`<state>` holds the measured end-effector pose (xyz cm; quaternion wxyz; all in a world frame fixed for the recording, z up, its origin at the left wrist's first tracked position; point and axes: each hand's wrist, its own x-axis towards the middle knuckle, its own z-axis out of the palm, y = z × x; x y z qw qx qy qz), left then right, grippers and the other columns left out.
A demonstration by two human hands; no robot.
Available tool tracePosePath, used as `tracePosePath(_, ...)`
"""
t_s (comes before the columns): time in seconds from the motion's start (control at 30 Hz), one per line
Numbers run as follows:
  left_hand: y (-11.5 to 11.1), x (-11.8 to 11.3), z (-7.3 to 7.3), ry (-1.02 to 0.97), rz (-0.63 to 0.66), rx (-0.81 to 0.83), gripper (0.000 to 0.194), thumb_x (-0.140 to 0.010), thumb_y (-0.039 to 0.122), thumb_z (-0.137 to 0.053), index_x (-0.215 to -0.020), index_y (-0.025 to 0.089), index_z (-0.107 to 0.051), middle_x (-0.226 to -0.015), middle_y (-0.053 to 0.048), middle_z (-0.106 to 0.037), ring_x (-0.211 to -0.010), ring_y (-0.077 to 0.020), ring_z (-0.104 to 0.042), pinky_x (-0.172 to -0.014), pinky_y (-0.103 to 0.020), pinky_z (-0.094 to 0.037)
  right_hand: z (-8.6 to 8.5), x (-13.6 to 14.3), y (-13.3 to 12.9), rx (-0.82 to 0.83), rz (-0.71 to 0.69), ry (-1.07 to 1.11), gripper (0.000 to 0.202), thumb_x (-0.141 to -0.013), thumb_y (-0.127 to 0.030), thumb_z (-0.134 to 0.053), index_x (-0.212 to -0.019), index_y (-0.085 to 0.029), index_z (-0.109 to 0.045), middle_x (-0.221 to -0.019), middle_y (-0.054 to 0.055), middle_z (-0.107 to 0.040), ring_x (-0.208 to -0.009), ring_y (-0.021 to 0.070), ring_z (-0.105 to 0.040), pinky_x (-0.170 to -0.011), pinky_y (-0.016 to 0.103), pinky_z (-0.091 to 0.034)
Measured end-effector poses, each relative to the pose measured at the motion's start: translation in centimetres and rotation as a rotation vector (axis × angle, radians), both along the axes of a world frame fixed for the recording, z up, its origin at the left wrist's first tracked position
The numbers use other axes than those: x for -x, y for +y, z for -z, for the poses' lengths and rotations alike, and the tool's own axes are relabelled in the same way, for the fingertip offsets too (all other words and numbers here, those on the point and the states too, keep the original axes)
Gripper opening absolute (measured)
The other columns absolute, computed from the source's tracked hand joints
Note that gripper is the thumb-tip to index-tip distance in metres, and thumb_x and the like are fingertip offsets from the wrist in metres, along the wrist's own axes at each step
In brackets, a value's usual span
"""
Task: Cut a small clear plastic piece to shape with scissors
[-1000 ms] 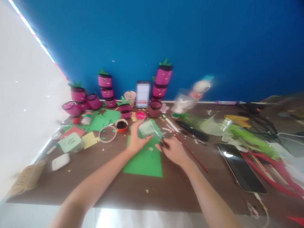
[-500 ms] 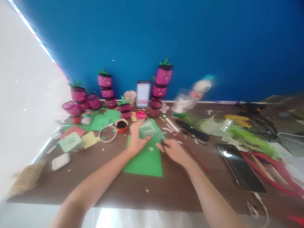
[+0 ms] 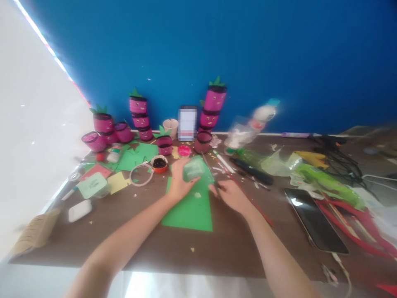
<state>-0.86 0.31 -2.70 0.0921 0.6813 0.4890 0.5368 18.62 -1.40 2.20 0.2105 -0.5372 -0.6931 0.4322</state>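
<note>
My left hand (image 3: 180,181) is curled around the left side of a clear plastic piece (image 3: 194,169), which looks greenish over the green sheet (image 3: 189,215). Its thumb reaches along the near edge. To the right, my right hand (image 3: 231,194) grips dark-handled scissors (image 3: 218,186), blurred, with a thin blade pointing away along the plastic's right side. Whether the blade touches the plastic, I cannot tell. A small pale scrap (image 3: 197,195) lies on the green sheet between my hands.
Stacked magenta cups (image 3: 214,99) with green leaf tops stand along the blue wall. A dark-filled orange cup (image 3: 159,165) and a tape ring (image 3: 141,174) lie left. On the right are a red stick (image 3: 254,205), a black rod (image 3: 251,170) and a phone (image 3: 314,219).
My right hand has shifted slightly right with the scissors, and more of the thin blade shows. My left hand stays about where it was with the plastic piece.
</note>
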Motion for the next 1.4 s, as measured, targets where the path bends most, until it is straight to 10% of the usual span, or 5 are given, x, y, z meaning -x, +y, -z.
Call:
tracePosePath(0.77,-0.3,-0.2,-0.3,0.073,0.04,-0.088,0.054,-0.073,0.033,-0.069,-0.12,0.024,-0.045,-0.113,-0.01,-0.052,-0.11,-0.026,-0.048,-0.094,-0.044,-0.042,0.7,0.7,-0.2,0.075,-0.097,0.203,0.053,-0.079,-0.062,-0.048,-0.051,-0.018,-0.039,-0.052,-0.005,-0.038,-0.053,0.0086,-0.034,-0.055,0.025,-0.025)
tracePosePath(1.4,-0.2,-0.1,-0.1,-0.029,0.037,0.021,0.063,-0.069,0.037,-0.072,-0.123,0.022,-0.042,-0.118,-0.012,-0.052,-0.115,-0.0273,-0.049,-0.097,-0.046,-0.04,0.9,0.6,0.0,-0.076,0.133,0.245,0.053,-0.073,-0.07,-0.047,-0.057,-0.019,-0.046,-0.046,-0.004,-0.039,-0.046,0.0103,-0.037,-0.048,0.025,-0.027)
